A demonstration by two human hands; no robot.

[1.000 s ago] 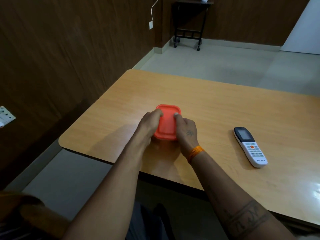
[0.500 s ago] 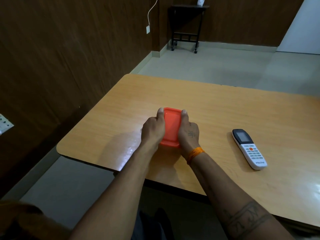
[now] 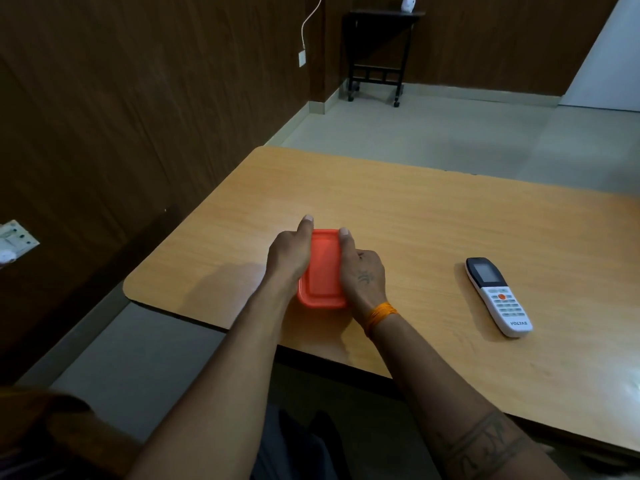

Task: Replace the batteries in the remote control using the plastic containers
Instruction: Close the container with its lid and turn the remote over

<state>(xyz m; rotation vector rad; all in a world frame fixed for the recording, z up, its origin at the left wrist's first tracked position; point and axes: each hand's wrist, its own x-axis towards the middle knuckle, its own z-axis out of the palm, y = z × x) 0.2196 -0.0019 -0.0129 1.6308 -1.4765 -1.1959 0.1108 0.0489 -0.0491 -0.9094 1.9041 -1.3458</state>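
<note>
You are at the very start of this job, as far as the table shows. Your left hand (image 3: 289, 258) and right hand (image 3: 362, 271) clasp the orange plastic container (image 3: 323, 271) from either side, thumbs stretched along its top edges toward the far end, so both hands are closed around it as it sits on the wooden table (image 3: 415, 216) near the front edge. Its lid looks fully seated — no gap shows, and whatever is inside is hidden. The remote control (image 3: 497, 295) lies face up, well apart to your right, untouched, with its screen end pointing away from you; its battery cover is on the underside and cannot be seen. Only this one container is in view, and no batteries are out on the table. I judge that everything is left to do: lift the lid, turn the remote over, open its back, swap the cells and close it again.
</note>
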